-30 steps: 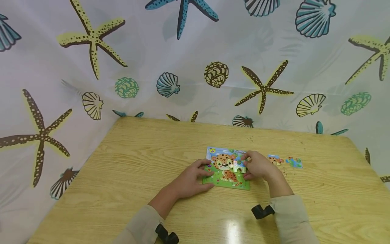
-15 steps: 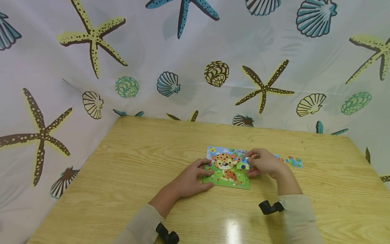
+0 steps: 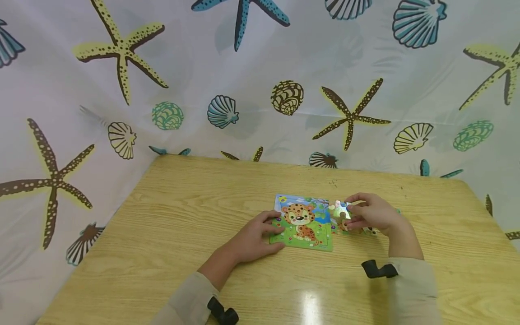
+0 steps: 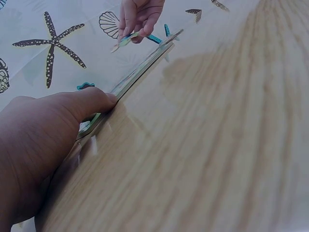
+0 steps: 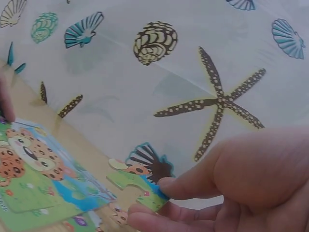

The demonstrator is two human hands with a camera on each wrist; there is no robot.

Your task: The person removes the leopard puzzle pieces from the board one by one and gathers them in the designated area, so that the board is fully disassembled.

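The tabletop (image 3: 195, 198) is spreading beneath the left grip (image 3: 255, 238) and the right grip (image 3: 375, 214). The leopard board (image 3: 302, 221) is lying right of the left grip, whose fingers are resting apart on its edge. The right grip is hovering above loose pieces (image 3: 344, 226), clamping at its fingertips a puzzle piece (image 3: 340, 208) no longer hanging over the board.
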